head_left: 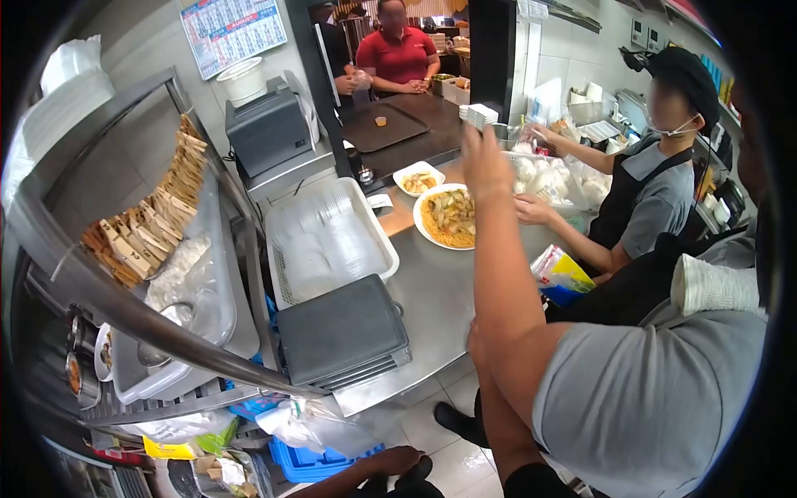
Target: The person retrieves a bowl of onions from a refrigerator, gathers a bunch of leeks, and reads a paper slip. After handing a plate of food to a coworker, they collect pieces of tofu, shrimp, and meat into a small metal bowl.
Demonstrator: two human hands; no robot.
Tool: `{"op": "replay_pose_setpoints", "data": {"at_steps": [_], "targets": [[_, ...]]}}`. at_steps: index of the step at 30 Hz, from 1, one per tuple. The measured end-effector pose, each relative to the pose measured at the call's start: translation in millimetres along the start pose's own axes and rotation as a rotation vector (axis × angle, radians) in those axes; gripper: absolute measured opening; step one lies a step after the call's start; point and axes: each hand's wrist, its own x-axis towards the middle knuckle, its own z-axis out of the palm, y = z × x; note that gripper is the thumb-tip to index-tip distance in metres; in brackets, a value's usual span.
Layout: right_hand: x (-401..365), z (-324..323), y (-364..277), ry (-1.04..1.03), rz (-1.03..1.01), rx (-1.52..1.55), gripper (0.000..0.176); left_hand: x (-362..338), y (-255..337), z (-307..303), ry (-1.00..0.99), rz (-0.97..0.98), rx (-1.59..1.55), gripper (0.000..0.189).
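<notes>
My left hand (400, 459) is low at the bottom edge, over the floor, with its fingers curled together. Dark shapes lie beside it, and whatever it may hold is hidden. My right hand (476, 339) reaches up at the counter's front edge. A co-worker's raised arm (506, 274) covers most of it, so its fingers do not show. On the counter (432, 290) nearby stands a stack of dark grey lidded trays (340, 328). Behind it sits a white basket (386, 257) of clear plastic lids (328, 241).
The co-worker's blurred hand (486, 158) is above a plate of noodles (448, 217) and a smaller dish (418, 178). Another co-worker (656, 183) handles bagged food at right. A metal rack (158, 307) with clipped clothespins (154, 224) stands left. Two people are beyond the pass-through.
</notes>
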Motion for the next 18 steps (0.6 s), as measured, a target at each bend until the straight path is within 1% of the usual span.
{"op": "replay_pose_setpoints", "data": {"at_steps": [1,2,3,4,5,6,7,8,9,10,11,12,14,15,17,18], "targets": [[72,-22,-13,0.119,-0.144,-0.204,0.016,-1,-3,8,0.003,0.049,0.053,0.052],[131,-44,-24,0.240,-0.248,-0.466,0.017,-6,2,10,0.002,0.045,0.054,0.052],[176,-65,-34,0.349,-0.301,-0.821,0.017,-13,9,7,-0.027,-0.029,0.044,0.053],[203,-78,-42,0.454,-0.324,-1.180,0.018,-19,14,3,-0.055,-0.102,0.035,0.056],[211,-79,-49,0.528,-0.338,-1.343,0.018,-19,15,3,-0.099,-0.143,0.061,0.063],[200,-55,-47,0.513,-0.350,-0.948,0.019,-21,17,3,-0.098,-0.138,0.063,0.063],[183,-27,-46,0.485,-0.355,-0.554,0.021,-23,20,3,-0.105,-0.191,0.062,0.063],[148,-33,-54,0.380,-0.454,-0.792,0.020,-24,24,3,-0.112,-0.243,0.061,0.063],[112,11,-45,0.191,-0.342,-0.021,0.021,-30,35,-4,-0.091,-0.246,0.038,0.063],[75,8,-48,-0.276,-0.292,-0.129,0.019,-37,48,-13,-0.072,-0.249,0.016,0.063],[41,15,-47,-0.313,-0.265,-0.069,0.018,-39,53,-13,-0.058,-0.257,0.005,0.062],[6,21,-47,-0.334,-0.221,-0.008,0.018,-37,43,0,-0.014,-0.244,0.049,0.062],[-67,26,-45,-0.385,-0.085,0.137,0.017,-40,45,-1,-0.124,-0.278,-0.004,0.072],[-105,28,-47,-0.408,0.012,0.241,0.018,-40,39,15,-0.147,-0.265,-0.024,0.072],[-190,32,-62,-0.418,0.311,0.573,0.018,-42,26,33,0.006,-0.250,0.005,0.063],[-238,34,-77,-0.438,0.538,0.797,0.019,-45,27,37,0.048,-0.245,-0.021,0.064]]}}
